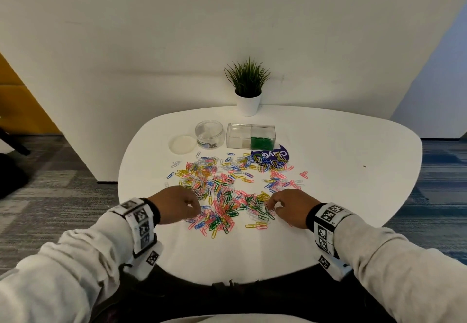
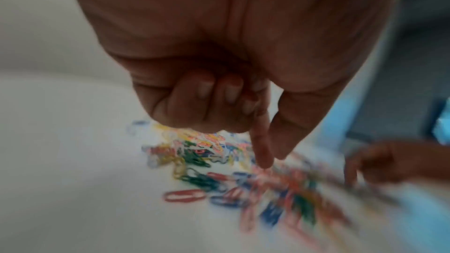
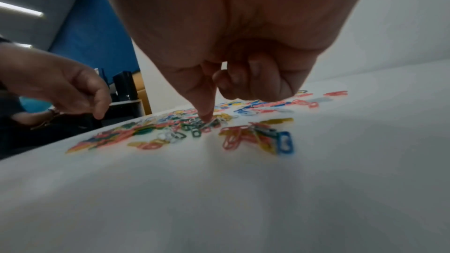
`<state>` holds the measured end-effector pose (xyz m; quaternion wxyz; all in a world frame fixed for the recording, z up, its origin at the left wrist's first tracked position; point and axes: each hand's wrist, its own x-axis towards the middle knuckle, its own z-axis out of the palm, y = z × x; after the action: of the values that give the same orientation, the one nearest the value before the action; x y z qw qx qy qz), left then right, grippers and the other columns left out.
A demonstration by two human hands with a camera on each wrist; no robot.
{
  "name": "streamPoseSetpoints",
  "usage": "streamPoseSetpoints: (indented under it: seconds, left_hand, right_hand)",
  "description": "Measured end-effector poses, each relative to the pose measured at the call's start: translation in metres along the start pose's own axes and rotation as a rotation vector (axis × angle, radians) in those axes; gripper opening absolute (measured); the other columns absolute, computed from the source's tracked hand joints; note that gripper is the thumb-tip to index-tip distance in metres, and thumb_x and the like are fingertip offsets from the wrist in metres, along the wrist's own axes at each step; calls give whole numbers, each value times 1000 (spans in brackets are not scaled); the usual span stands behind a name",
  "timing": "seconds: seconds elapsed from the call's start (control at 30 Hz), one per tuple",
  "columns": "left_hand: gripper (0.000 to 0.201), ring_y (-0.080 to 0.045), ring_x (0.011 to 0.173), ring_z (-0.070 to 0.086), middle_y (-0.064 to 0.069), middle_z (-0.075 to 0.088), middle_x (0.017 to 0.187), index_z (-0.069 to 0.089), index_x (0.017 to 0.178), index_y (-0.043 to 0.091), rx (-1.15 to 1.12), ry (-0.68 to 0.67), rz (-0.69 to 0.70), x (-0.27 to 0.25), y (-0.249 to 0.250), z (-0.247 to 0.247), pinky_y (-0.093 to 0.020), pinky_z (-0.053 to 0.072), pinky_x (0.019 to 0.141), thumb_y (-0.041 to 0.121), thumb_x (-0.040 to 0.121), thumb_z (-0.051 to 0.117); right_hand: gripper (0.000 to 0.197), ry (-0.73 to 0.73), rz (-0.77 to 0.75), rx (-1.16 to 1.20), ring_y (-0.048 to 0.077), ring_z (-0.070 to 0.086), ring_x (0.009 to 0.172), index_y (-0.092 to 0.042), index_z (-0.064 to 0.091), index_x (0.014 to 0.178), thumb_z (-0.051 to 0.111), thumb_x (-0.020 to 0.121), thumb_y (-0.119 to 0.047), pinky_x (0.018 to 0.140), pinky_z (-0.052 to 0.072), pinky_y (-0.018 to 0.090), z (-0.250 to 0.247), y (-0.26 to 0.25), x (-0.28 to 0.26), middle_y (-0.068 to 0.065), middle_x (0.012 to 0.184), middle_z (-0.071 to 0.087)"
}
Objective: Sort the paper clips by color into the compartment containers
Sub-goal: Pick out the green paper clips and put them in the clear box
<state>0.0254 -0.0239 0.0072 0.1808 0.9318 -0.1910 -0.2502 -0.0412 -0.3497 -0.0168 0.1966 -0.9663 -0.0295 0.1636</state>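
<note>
A heap of paper clips (image 1: 219, 196) in pink, blue, yellow, green and white covers the middle of the white table (image 1: 341, 158). A clear two-part box (image 1: 237, 135) stands behind it, with green clips (image 1: 262, 142) in its right part. My left hand (image 1: 199, 211) hovers at the heap's left edge. Its thumb and forefinger (image 2: 264, 161) point down onto pink clips, the other fingers are curled, and nothing shows between them. My right hand (image 1: 270, 206) is curled over a green cluster (image 3: 194, 130), one fingertip (image 3: 207, 116) pressing on it. Any pinch there is hidden.
A round clear jar (image 1: 209, 134) stands left of the box, its lid (image 1: 182, 143) flat beside it. A potted plant (image 1: 248, 90) sits at the back edge. A purple sticker (image 1: 270, 154) lies partly under clips. Bare tabletop lies in front of the heap and to the right.
</note>
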Motion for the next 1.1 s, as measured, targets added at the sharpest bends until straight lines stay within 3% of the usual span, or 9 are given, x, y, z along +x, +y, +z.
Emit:
streamPoseSetpoints:
  seconds: [0.1, 0.17, 0.27, 0.33, 0.47, 0.6, 0.73, 0.87, 1.1]
  left_hand:
    - [29, -3, 113, 56, 25, 62, 122, 67, 117, 46, 384, -71, 120, -4, 6, 13, -23, 43, 98, 39, 93, 53]
    - [30, -6, 118, 57, 24, 63, 126, 65, 121, 46, 414, -79, 169, -4, 8, 18, -26, 44, 101, 41, 95, 51]
    - [32, -10, 123, 54, 20, 59, 131, 63, 125, 47, 432, -42, 145, -4, 9, 18, -28, 43, 103, 43, 95, 50]
    - [31, -12, 119, 55, 17, 59, 128, 62, 123, 47, 461, -1, 115, -3, 7, 17, -29, 46, 99, 44, 94, 50]
    - [17, -9, 94, 58, 16, 65, 102, 68, 96, 38, 421, 66, 92, -2, 4, 13, -28, 51, 83, 38, 89, 53]
    - [16, -6, 84, 53, 17, 62, 90, 68, 91, 36, 399, 38, 150, -2, 13, 22, -27, 49, 78, 47, 90, 56]
    - [23, -10, 89, 57, 14, 66, 97, 68, 97, 34, 423, 36, 184, 2, 24, 36, -27, 46, 76, 53, 91, 57]
    - [16, -16, 96, 59, 9, 66, 103, 67, 101, 32, 486, 48, 198, 7, 28, 42, -27, 40, 73, 37, 93, 54]
    - [28, -18, 85, 61, 6, 67, 91, 66, 92, 24, 492, 71, 155, 7, 10, 34, -31, 52, 75, 39, 96, 42]
  right_hand:
    - [23, -22, -29, -62, 11, 50, 101, -33, 66, 111, 51, 95, -25, 86, 35, 23, 3, 3, -2, -11, 112, 57]
    - [23, -10, -17, -122, 17, 53, 113, -34, 64, 115, 51, 96, -31, 94, 40, 27, 2, 4, -3, -5, 125, 57]
    - [27, 28, -20, -180, 19, 52, 118, -34, 61, 121, 51, 96, -37, 99, 41, 31, 2, 4, -4, -4, 128, 55]
    - [25, 38, -44, -175, 19, 53, 115, -36, 63, 118, 52, 96, -41, 95, 43, 30, 4, 3, -4, -4, 123, 55]
    - [21, -3, -68, -222, 19, 55, 107, -37, 64, 111, 55, 94, -47, 88, 45, 29, 10, 1, -1, -4, 109, 52]
    - [19, 29, -101, -252, 17, 55, 96, -30, 65, 107, 53, 96, -40, 83, 47, 29, 10, 2, -2, -2, 109, 56]
    - [19, 49, -127, -277, 17, 54, 93, -29, 63, 109, 51, 97, -38, 81, 47, 29, 10, 3, -2, -2, 109, 56]
    - [24, 12, -148, -280, 19, 56, 104, -37, 62, 117, 51, 97, -42, 87, 47, 30, 10, 4, -3, -2, 112, 54]
    - [14, 12, -173, -266, 20, 58, 89, -22, 63, 96, 51, 95, -29, 79, 51, 35, 8, -2, -6, -2, 99, 60]
